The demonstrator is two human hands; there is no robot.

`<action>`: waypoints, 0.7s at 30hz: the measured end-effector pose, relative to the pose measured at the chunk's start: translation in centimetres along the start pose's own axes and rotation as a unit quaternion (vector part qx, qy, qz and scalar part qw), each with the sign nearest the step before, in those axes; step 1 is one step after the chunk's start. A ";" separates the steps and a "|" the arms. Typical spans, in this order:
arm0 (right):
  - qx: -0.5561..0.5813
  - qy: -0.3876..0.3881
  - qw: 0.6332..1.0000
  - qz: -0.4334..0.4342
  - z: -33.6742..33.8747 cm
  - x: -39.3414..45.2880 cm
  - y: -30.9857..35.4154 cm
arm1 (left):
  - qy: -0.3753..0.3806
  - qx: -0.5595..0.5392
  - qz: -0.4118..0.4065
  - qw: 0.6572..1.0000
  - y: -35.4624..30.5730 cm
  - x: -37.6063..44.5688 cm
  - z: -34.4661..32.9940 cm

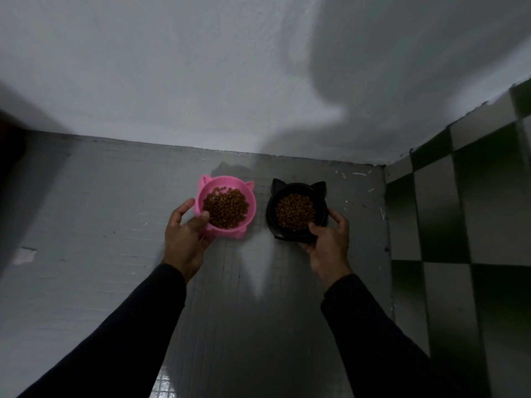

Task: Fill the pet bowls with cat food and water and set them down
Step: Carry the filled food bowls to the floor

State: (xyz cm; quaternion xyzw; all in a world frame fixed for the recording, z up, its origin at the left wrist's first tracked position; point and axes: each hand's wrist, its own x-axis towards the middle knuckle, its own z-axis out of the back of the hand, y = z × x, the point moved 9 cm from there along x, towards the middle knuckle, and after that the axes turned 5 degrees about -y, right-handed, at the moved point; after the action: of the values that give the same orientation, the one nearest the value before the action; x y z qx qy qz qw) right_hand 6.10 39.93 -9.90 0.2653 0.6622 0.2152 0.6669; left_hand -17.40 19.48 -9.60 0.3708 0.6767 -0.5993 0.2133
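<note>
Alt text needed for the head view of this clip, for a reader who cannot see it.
A person's left hand grips a pink bowl and the right hand grips a black bowl, both with cat ears and filled with brown kibble, side by side low over a grey floor by a white wall. Whether they touch the floor is unclear. Green-and-white checkered tiles are at right.

The pink bowl (224, 187) looks like matt moulded plastic, and so does the black bowl (298, 188), which has a faint sheen. Dry, pebbly brown kibble (226, 207) fills both. The grey floor (115, 225) looks painted, rough and scuffed. The wall (201, 67) is matt plaster. The checkered tiles (459, 211) are glossy. The dark sleeves (138, 326) look like soft matt cloth.
</note>
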 end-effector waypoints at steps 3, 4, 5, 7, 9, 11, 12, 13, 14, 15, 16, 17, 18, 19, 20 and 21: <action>-0.014 -0.002 1.000 -0.001 0.2 0.8 -0.3 | -0.001 -0.002 0.004 1.000 0.7 0.9 0.1; -0.017 -0.003 1.000 -0.001 0.3 1.1 -0.4 | -0.002 -0.004 0.006 1.000 0.9 1.1 0.1; -0.019 -0.003 1.000 -0.004 0.4 1.4 -0.4 | -0.005 -0.005 0.008 1.000 1.1 1.4 0.1; -0.018 -0.001 1.000 -0.010 0.5 2.0 -0.7 | -0.011 -0.003 0.004 1.000 1.4 1.9 0.2; -0.030 -0.002 1.000 -0.010 0.7 2.6 -1.0 | -0.010 0.018 -0.009 1.000 1.5 2.3 0.1; -0.053 -0.005 0.999 0.000 1.0 3.3 -1.2 | -0.004 0.057 -0.030 0.998 1.5 2.5 0.1; -0.067 -0.007 0.998 0.007 1.1 3.6 -1.3 | -0.002 0.077 -0.042 0.996 1.5 2.6 0.3; -0.085 -0.012 0.996 0.013 1.3 3.8 -1.4 | -0.006 0.098 -0.052 0.994 1.4 2.8 0.5; -0.106 -0.015 0.994 0.024 1.5 4.0 -1.4 | -0.011 0.116 -0.062 0.991 1.4 3.0 0.8; -0.137 -0.020 0.989 0.042 1.6 4.1 -1.2 | -0.017 0.132 -0.072 0.989 1.3 3.2 1.2; -0.175 -0.029 0.982 0.069 1.7 4.1 -0.8 | -0.025 0.145 -0.080 0.986 1.3 3.4 1.3; -0.212 -0.037 0.971 0.100 1.7 4.0 -0.3 | -0.032 0.163 -0.089 0.982 1.2 3.5 1.5; -0.241 -0.046 0.961 0.128 1.7 3.9 0.2 | -0.040 0.178 -0.098 0.978 1.0 3.6 1.5; -0.262 -0.054 0.952 0.150 1.8 3.9 0.6 | -0.046 0.192 -0.106 0.975 0.8 3.6 1.5; -0.278 -0.060 0.944 0.166 1.9 4.1 0.8 | -0.050 0.202 -0.110 0.972 0.7 3.7 1.5; -0.288 -0.065 0.939 0.173 2.0 4.2 0.9 | -0.052 0.211 -0.110 0.970 0.6 3.7 1.6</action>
State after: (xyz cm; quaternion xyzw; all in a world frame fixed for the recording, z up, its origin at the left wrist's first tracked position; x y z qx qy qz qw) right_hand 8.33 43.19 -12.61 0.1856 0.4710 0.4916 0.7086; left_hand -19.59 18.82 -13.03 0.2992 0.5598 -0.7665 0.0982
